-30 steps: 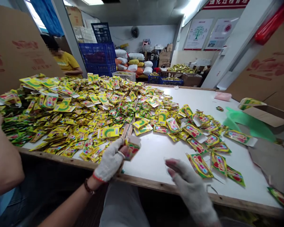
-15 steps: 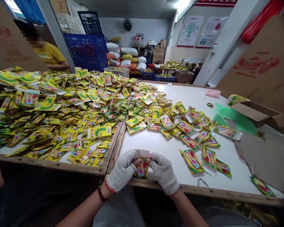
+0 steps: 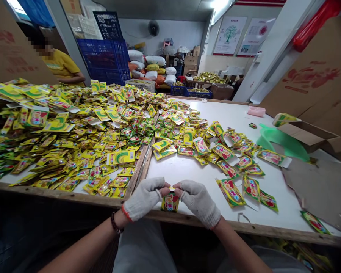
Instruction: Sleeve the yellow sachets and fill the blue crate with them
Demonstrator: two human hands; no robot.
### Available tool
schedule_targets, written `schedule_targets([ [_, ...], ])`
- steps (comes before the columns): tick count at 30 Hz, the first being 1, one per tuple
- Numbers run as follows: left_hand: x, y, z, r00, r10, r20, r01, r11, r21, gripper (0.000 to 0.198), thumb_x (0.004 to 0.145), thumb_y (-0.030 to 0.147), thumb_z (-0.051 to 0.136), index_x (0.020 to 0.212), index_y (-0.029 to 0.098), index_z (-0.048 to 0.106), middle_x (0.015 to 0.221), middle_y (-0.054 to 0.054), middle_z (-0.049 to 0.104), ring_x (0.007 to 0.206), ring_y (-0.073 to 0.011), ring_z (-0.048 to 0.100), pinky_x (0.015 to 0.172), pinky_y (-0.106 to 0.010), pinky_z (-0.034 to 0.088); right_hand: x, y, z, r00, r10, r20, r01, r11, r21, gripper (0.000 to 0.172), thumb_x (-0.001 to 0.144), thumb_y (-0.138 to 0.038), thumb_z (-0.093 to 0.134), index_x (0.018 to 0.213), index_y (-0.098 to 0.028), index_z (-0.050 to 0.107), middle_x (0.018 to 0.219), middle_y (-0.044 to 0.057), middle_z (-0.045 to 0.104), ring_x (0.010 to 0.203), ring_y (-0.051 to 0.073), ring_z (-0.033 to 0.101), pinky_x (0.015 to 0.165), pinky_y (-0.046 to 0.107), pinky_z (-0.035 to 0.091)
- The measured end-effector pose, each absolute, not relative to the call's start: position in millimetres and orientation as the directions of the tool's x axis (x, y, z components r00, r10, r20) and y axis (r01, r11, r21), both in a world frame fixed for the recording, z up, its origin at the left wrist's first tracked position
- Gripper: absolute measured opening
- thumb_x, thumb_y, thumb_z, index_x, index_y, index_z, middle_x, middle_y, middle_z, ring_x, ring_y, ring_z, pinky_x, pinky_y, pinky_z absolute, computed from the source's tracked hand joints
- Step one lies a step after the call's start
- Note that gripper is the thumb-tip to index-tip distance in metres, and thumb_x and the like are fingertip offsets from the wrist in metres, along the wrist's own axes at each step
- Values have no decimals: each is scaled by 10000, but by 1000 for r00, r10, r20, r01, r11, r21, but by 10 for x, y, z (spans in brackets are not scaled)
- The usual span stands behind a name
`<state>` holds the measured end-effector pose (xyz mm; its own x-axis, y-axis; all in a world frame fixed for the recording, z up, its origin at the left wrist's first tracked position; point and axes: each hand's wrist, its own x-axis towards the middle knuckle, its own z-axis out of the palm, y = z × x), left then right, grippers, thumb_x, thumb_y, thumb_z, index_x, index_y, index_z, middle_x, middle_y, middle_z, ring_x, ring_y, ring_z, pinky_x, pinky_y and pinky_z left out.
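My left hand (image 3: 146,198), in a white fingerless glove, pinches the upper left edge of a small green and yellow packet (image 3: 169,202) at the table's front edge. On the packet's other side my right hand (image 3: 199,201), gloved the same way, closes its fingers on the upper right edge. The packet stands with its printed front facing me, its top partly hidden by my fingertips. Right of my hands lie several loose packets (image 3: 230,192) on the white tabletop (image 3: 193,172).
A large heap of packets (image 3: 82,140) fills the left table, behind a wooden divider (image 3: 140,167). At right are a grey cardboard sheet (image 3: 315,185), a green plastic piece (image 3: 284,144) and an open carton (image 3: 309,132). A person in yellow (image 3: 64,66) is at back left.
The white flap that stood above the packet between my hands no longer shows. Both hands have shifted slightly, and the packet's front is now more fully visible.
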<state>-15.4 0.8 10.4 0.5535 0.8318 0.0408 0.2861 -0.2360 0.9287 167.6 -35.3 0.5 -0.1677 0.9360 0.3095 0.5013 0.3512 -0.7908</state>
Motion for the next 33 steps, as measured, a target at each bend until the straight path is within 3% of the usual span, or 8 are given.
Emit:
schedule_targets([
  [6, -215, 64, 152, 629, 774, 73, 346, -363, 865, 234, 830, 269, 504, 857, 95, 658, 769, -63, 634, 731, -151, 569, 668, -240, 451, 1750, -293, 61, -252, 929, 271, 544, 368, -754, 182, 807, -198, 532, 837, -178, 711, 773, 41, 706, 696, 149, 641, 627, 236, 521],
  [10, -382, -37, -34, 760, 530, 376, 279, -789, 547, 305, 827, 122, 419, 1066, 109, 610, 798, -83, 596, 718, -149, 532, 644, -255, 427, 1861, -396, -46, -461, 801, 381, 496, 589, -638, 293, 815, -132, 479, 1035, -181, 667, 992, 87, 675, 878, 161, 639, 756, 259, 529],
  [12, -433, -98, -81, 772, 468, 431, 271, -855, 443, 337, 820, 112, 437, 1129, 127, 571, 834, -93, 595, 753, -161, 530, 653, -265, 420, 1897, -471, -111, -534, 735, 417, 504, 673, -541, 389, 802, -108, 465, 1162, -169, 596, 1122, 130, 621, 1000, 192, 607, 801, 291, 524],
  [14, -426, -134, -76, 752, 502, 427, 273, -827, 492, 251, 838, 164, 477, 1057, 140, 597, 832, -84, 594, 769, -159, 536, 672, -260, 420, 1893, -526, -148, -541, 720, 434, 518, 692, -502, 429, 798, -100, 461, 1208, -183, 558, 1168, 137, 595, 1025, 196, 595, 805, 297, 524],
  [19, -276, -65, 74, 651, 706, 277, 343, -600, 723, 204, 867, 270, 493, 818, 131, 634, 702, -31, 587, 671, -117, 546, 627, -211, 422, 1787, -511, -88, -340, 853, 395, 465, 518, -718, 265, 819, -164, 527, 1049, -204, 653, 902, 60, 697, 780, 147, 655, 719, 249, 542],
  [25, -214, 16, 124, 656, 710, 256, 366, -596, 715, 239, 866, 244, 485, 711, 125, 622, 643, -15, 570, 622, -100, 520, 593, -193, 410, 1788, -406, -40, -304, 890, 340, 462, 450, -765, 213, 825, -193, 533, 968, -203, 690, 885, 53, 714, 776, 163, 670, 714, 266, 547],
  [29, -292, -16, -2, 694, 552, 462, 262, -792, 552, 164, 841, 128, 460, 859, 140, 623, 776, -57, 620, 718, -123, 571, 666, -213, 455, 1880, -404, -80, -474, 745, 470, 478, 666, -573, 345, 824, -107, 464, 1127, -190, 607, 1025, 99, 671, 899, 169, 645, 761, 273, 537],
  [33, -404, -79, -107, 813, 353, 463, 235, -927, 293, 182, 838, 175, 479, 974, 150, 598, 853, -100, 630, 826, -178, 579, 742, -299, 483, 1974, -475, -133, -644, 604, 469, 551, 792, -263, 432, 831, -136, 459, 1261, -169, 475, 1156, 177, 595, 1000, 235, 607, 754, 344, 543],
])
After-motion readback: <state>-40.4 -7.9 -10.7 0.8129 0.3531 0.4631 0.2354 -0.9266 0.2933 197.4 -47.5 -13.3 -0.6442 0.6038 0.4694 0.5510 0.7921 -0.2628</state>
